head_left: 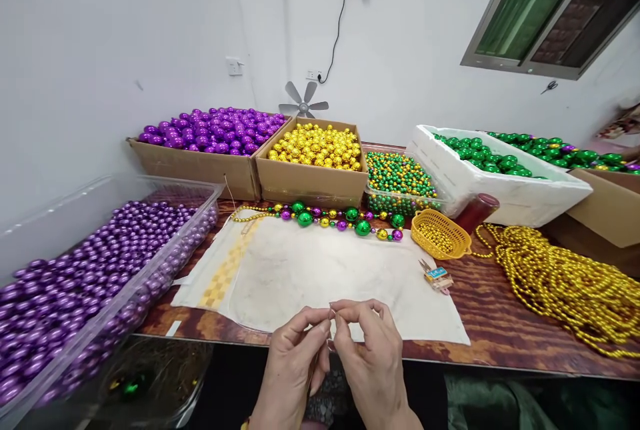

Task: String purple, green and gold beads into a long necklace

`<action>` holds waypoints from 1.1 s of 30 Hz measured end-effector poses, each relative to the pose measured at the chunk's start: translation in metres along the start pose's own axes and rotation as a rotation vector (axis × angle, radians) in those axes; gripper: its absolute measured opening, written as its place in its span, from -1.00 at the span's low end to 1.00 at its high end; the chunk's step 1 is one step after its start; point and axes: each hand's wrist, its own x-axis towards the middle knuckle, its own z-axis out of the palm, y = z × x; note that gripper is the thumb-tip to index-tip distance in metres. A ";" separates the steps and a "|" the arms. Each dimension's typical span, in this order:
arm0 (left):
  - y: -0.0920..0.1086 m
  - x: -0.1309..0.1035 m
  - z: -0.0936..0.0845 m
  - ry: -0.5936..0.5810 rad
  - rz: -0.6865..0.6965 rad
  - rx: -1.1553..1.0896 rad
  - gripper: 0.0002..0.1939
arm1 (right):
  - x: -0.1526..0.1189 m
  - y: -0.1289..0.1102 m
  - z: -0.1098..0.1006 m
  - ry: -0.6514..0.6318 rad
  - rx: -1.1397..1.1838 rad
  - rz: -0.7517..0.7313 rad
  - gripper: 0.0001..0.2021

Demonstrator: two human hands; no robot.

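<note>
My left hand [300, 350] and my right hand [369, 343] meet fingertip to fingertip over the front edge of a white cloth [310, 270]. Both are closed in a pinch on a thin thread, of which only short pieces show between the fingers. Across the cloth's far edge lies a beaded necklace [341, 224] of green, purple and gold balls, with small gold beads at its left end. A small pair of snips [429, 270] rests at the cloth's right side, beside a blue-labelled item [439, 275].
Purple beads fill a clear bin [150, 270] at left. Behind stand cardboard boxes of purple balls [215, 133] and gold balls [315, 147], a tub of small beads [400, 180] and a foam box [505, 183]. A yellow basket [443, 247] and gold bead strands [565, 277] lie right.
</note>
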 end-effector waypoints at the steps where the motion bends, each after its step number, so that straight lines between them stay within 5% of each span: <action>1: -0.001 0.000 0.000 0.001 0.004 -0.001 -0.76 | 0.000 0.000 0.000 0.001 -0.003 -0.001 -0.87; 33: -0.003 0.002 -0.002 -0.059 0.183 0.244 -0.80 | -0.004 0.006 -0.005 -0.048 0.097 0.078 -0.86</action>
